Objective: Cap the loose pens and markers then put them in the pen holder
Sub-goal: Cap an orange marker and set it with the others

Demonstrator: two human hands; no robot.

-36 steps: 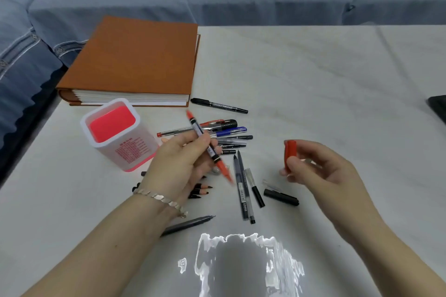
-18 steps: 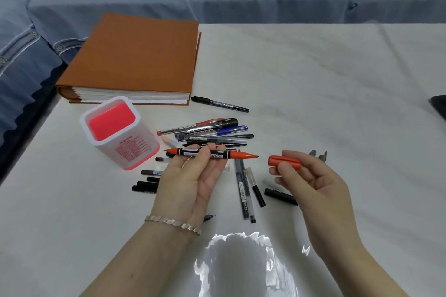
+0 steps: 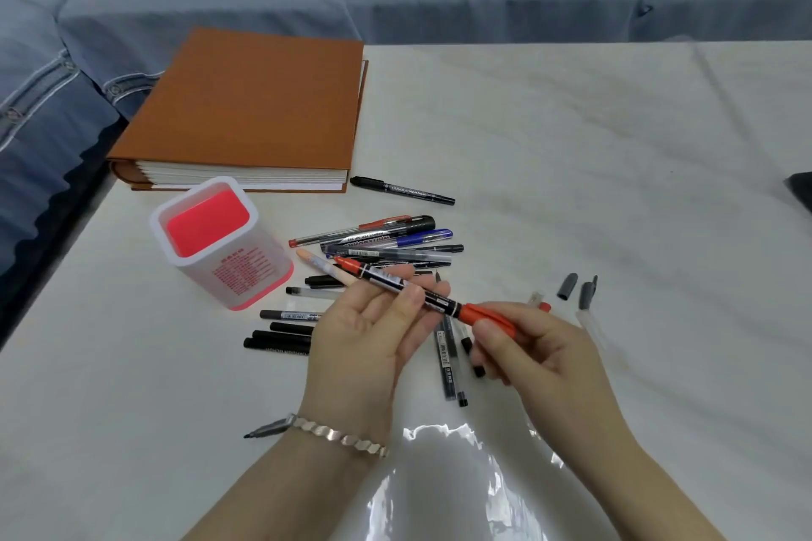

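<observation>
Red marker [image 3: 395, 281]: one, a slim round barrel with a black-and-white label. I saw it held slantwise above the pen pile [image 3: 386, 244], just right of the pen holder [image 3: 263, 272]. The left hand [image 3: 369, 347] had its fingers curled round the marker's middle. The right hand [image 3: 540, 356] pinched the smooth red cap [image 3: 487, 316] sitting over the marker's lower end. The pen holder was one upright piece of translucent plastic, rounded-square, with a red base. One black marker [image 3: 402, 190] lay apart beside one matte orange book [image 3: 250, 101]. Two grey caps [image 3: 567, 286] lay on the glossy white table [image 3: 615, 189].
</observation>
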